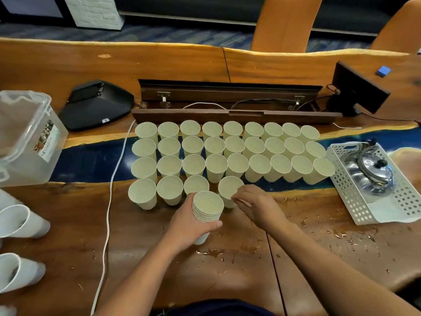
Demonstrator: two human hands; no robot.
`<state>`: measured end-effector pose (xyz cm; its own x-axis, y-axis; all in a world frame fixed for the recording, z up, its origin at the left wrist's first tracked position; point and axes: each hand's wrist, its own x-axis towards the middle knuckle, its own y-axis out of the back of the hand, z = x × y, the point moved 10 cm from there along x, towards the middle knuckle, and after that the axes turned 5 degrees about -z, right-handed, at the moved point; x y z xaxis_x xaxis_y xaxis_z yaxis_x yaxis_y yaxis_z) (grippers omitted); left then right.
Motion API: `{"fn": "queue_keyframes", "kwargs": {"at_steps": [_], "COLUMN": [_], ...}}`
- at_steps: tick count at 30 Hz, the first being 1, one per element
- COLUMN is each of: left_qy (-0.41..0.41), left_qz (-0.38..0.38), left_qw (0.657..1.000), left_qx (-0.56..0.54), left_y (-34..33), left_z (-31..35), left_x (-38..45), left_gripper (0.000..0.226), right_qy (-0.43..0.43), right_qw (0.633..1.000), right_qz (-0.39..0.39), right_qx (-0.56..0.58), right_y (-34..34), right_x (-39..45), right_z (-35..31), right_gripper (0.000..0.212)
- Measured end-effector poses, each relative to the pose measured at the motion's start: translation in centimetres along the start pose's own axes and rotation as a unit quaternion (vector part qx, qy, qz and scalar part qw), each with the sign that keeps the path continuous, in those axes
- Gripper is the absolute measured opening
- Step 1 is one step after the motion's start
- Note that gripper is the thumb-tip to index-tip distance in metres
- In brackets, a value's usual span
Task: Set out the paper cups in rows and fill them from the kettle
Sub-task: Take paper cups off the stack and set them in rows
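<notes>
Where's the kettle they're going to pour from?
In the head view the steel kettle sits on the right side of the table, inside a white perforated basket, just right of the rows of paper cups.

No legible text (bin label (46, 142) blurred)

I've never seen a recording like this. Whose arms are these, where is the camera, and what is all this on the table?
No machine here: a person wears a camera on the head, looking down at their own hands. On the wooden table stand rows of paper cups; three rows look full, and the nearest row is just begun. The left hand grips a stack of cups. The right hand touches the newest cup in that row. The kettle, for filling later, waits in a white basket on the right. A clear plastic bin sits on the left.
</notes>
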<state>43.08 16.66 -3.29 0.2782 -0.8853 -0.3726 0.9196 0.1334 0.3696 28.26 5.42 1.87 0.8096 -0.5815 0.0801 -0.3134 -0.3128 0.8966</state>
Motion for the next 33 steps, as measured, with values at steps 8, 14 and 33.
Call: {"fn": "queue_keyframes", "kwargs": {"at_steps": [8,14,33], "left_qy": [0.002,0.002,-0.009], "left_qz": [-0.008,-0.006,-0.006], "left_qw": [1.000,1.000,1.000], "left_qx": [0.009,0.014,-0.007], "left_y": [0.0,0.1,-0.6], "left_z": [0.0,0.0,0.1], "left_x": [0.1,0.1,-0.1], "left_gripper": [0.088,0.087,0.082], "right_qy": [-0.017,-0.021,0.034], "right_qw": [0.999,0.999,0.994], "right_qz": [-0.048,-0.048,0.009], "right_qx": [-0.001,-0.007,0.103], "right_y": [-2.9,-3.2,3.2], "right_x": [1.1,2.0,0.0], "right_z": [0.0,0.1,-4.8], "right_gripper": [0.016,0.018,0.029]}}
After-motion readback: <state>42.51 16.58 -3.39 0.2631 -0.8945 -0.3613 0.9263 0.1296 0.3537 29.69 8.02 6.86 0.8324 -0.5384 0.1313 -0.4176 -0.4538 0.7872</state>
